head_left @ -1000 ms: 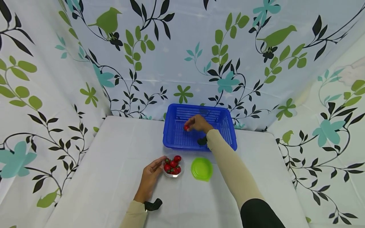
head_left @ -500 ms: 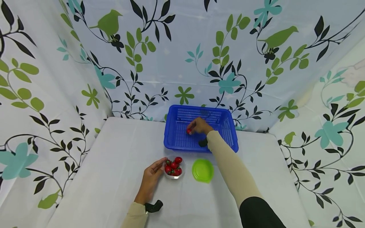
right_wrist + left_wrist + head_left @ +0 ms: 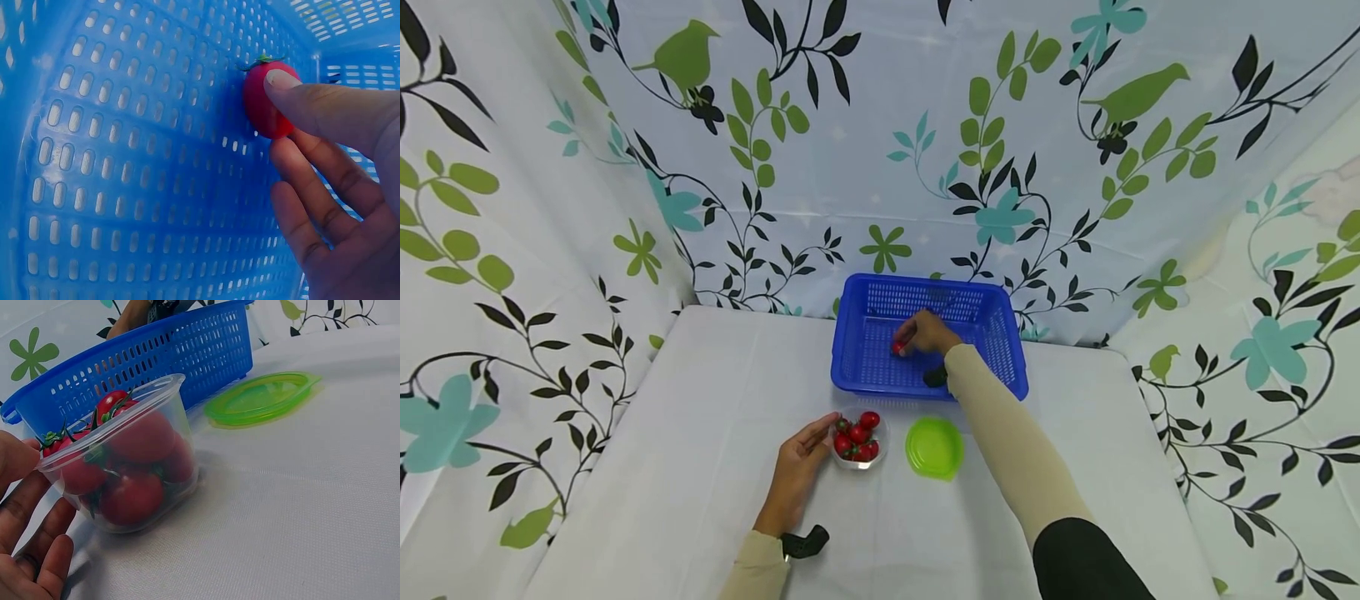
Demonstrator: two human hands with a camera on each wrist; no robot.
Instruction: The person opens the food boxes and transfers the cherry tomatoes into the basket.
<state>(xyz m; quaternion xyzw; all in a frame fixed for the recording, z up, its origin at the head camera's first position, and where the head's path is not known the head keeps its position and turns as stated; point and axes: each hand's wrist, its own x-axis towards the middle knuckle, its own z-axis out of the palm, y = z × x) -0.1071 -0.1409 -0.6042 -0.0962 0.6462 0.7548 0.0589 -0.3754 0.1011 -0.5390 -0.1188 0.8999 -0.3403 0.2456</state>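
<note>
My right hand (image 3: 925, 331) is inside the blue plastic basket (image 3: 842, 367), pinching a small red cherry tomato (image 3: 265, 103) with a green stem between thumb and fingers. In the right wrist view the tomato is close to the slotted basket floor; whether it touches cannot be told. My left hand (image 3: 799, 462) rests at the left side of a clear plastic container (image 3: 181, 415), its fingers fairly straight and touching near the rim. Several red tomatoes (image 3: 134, 494) with green stems fill this container, which stands upright on the table.
A green plastic lid (image 3: 934, 448) lies on the white-covered table (image 3: 700, 467), right of the container and in front of the basket. A patterned curtain (image 3: 850, 125) hangs behind the table and along both sides.
My right hand has lowered slightly within the basket and shifted a little right, still pinching the tomato. The left hand stays at the container.
</note>
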